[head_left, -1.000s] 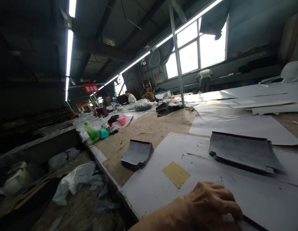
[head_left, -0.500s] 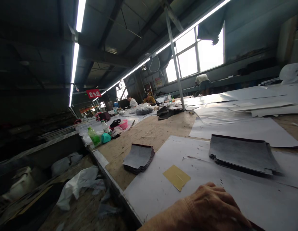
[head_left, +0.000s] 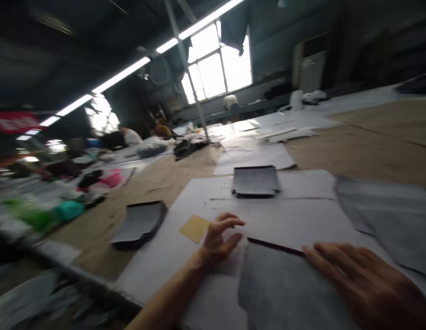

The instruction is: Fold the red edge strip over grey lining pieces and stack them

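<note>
A grey sheet piece [head_left: 284,284] with a dark strip along its far edge lies in front of me on white paper [head_left: 213,192]. My right hand [head_left: 371,279] rests flat on its right part, fingers stretched out with the tips at the dark edge. Just off the piece's far left corner is my left hand [head_left: 219,238], thumb and fingers apart and nothing between them. A yellow square [head_left: 195,228] lies beside the left hand's fingers. Beyond it sits a stack of grey pieces [head_left: 256,180], and another stack [head_left: 140,223] is to the left.
More grey sheets [head_left: 388,215] are spread at the right. A metal pole [head_left: 195,91] rises from the table's far side. Bottles, cloth and a pink basin [head_left: 111,178] blur at the left. A person [head_left: 231,106] bends over near the window.
The view has swung to the right, and is blurred. Both hands and the grey piece with the dark edge are now in view; before, only one hand showed at the bottom.
</note>
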The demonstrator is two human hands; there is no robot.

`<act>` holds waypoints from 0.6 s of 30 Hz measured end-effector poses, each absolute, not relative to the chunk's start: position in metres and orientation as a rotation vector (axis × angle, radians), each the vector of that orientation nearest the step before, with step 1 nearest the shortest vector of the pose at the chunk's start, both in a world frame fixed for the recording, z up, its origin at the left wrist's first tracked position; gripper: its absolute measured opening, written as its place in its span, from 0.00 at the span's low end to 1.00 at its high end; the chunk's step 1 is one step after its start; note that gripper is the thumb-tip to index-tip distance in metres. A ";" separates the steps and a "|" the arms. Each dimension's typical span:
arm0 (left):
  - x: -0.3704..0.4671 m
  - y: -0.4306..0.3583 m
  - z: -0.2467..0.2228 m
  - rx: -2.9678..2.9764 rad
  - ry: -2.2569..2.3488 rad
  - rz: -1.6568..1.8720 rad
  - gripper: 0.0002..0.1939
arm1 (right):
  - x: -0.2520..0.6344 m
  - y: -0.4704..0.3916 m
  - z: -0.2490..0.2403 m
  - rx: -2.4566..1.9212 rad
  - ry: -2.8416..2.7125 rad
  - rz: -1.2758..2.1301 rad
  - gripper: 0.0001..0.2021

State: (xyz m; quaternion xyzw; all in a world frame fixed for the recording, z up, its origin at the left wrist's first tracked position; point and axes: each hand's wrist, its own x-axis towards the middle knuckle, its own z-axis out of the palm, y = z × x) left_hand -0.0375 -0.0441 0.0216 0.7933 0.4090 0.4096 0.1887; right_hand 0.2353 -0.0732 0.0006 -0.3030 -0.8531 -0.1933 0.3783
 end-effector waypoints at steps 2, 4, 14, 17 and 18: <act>-0.032 -0.044 0.024 2.251 1.040 1.086 0.11 | 0.253 -0.089 0.012 -0.944 -2.254 -0.535 0.15; -0.022 -0.039 0.027 2.494 1.018 0.931 0.12 | 0.261 -0.097 0.017 -1.081 -2.286 -0.473 0.14; 0.059 -0.038 0.020 2.603 0.887 0.787 0.12 | 0.260 -0.109 0.005 -1.131 -2.333 -0.405 0.16; 0.065 -0.039 0.013 2.588 0.875 0.829 0.11 | 0.259 -0.109 0.005 -1.177 -2.358 -0.384 0.16; 0.065 -0.040 0.012 2.586 0.862 0.841 0.11 | 0.259 -0.109 0.005 -1.201 -2.361 -0.375 0.16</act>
